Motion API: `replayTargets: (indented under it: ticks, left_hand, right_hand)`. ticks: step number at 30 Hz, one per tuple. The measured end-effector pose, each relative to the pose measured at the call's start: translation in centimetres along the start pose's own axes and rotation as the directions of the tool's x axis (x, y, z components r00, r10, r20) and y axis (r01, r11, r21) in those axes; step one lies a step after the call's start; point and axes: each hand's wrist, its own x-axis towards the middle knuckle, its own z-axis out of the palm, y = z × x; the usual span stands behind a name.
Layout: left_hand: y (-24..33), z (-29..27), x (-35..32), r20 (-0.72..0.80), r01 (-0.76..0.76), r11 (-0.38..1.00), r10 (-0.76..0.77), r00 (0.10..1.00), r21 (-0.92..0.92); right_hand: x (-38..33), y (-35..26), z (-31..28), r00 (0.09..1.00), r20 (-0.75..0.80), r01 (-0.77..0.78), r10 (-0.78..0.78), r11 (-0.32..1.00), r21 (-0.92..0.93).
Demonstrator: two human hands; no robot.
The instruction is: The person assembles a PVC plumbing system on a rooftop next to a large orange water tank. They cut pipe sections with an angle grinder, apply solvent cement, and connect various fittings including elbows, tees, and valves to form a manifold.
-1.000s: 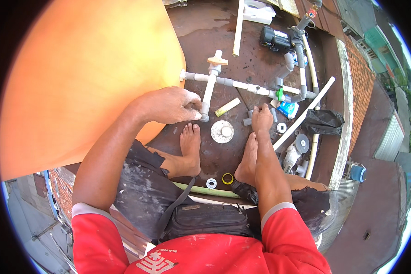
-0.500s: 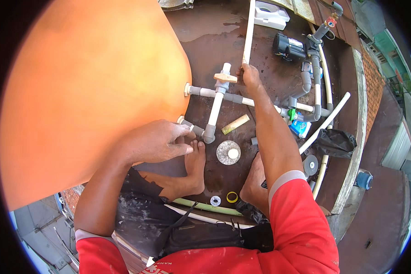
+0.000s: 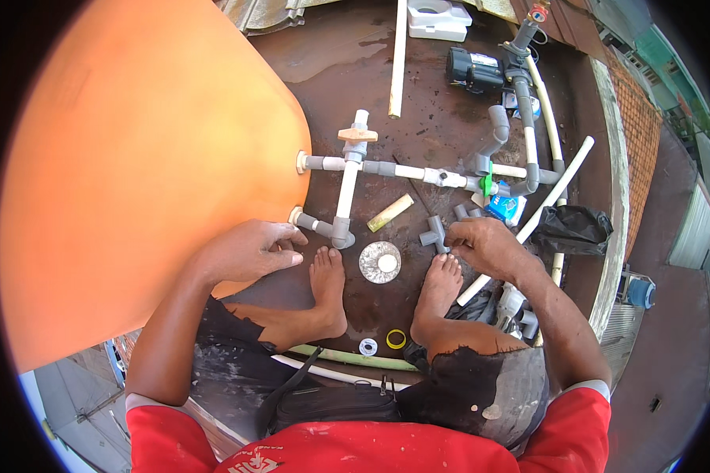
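My right hand (image 3: 481, 243) has its curled fingers and thumb at the right side of a grey pipe tee (image 3: 434, 232), closed on it just beyond my right toes. Part of the tee is hidden behind the fingers. My left hand (image 3: 259, 248) holds nothing; its thumb and fingers are apart. It hovers beside the orange tank (image 3: 158, 158), close to the lower outlet pipe (image 3: 315, 225) and its grey elbow (image 3: 341, 234). A white riser pipe (image 3: 347, 189) runs from that elbow to a valve with a tan handle (image 3: 357, 135).
Between my feet stands a round can with a white lid (image 3: 380, 262). A short pipe offcut (image 3: 390, 213) and a long white pipe (image 3: 398, 63) lie farther off. To the right are a black pump (image 3: 475, 71), a slanting pipe (image 3: 528, 225) and a black plastic bag (image 3: 573, 230).
My right hand has let go of the long white pipe, which lies on the floor, and has come back toward me to the grey tee. My left hand stays near the tank outlet.
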Motion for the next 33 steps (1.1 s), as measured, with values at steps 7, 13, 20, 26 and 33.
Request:
replayTargets:
  ticks: [7, 13, 20, 26, 33]
  left_hand:
    - [2.9, 3.8, 1.8, -0.076, 0.034, 0.999, -0.036, 0.996, -0.028]
    - [5.4, 9.2, 10.8, -0.116, -0.112, 0.992, 0.105, 0.988, -0.052]
    - [10.3, 13.9, 24.1, -0.325, -0.088, 0.954, -0.010, 0.946, -0.287]
    - [8.2, 17.7, 26.0, -0.457, -0.152, 0.988, 0.142, 0.878, 0.015]
    - [4.7, 22.6, 25.0, -0.434, -0.200, 0.969, 0.244, 0.867, 0.145]
  right_hand:
    - [-7.9, 3.0, 11.1, 0.760, -0.412, -0.415, 0.503, 0.863, 0.288]
    - [-9.1, 4.6, 13.3, 0.666, -0.341, -0.521, 0.663, 0.741, 0.425]
    - [-11.1, 6.7, 12.3, 0.683, -0.531, -0.460, 0.502, 0.860, 0.222]
    - [-11.5, 7.2, 12.2, 0.530, -0.577, -0.603, 0.621, 0.755, 0.258]
    - [-11.4, 7.6, 14.2, 0.645, -0.579, -0.531, 0.498, 0.837, 0.128]
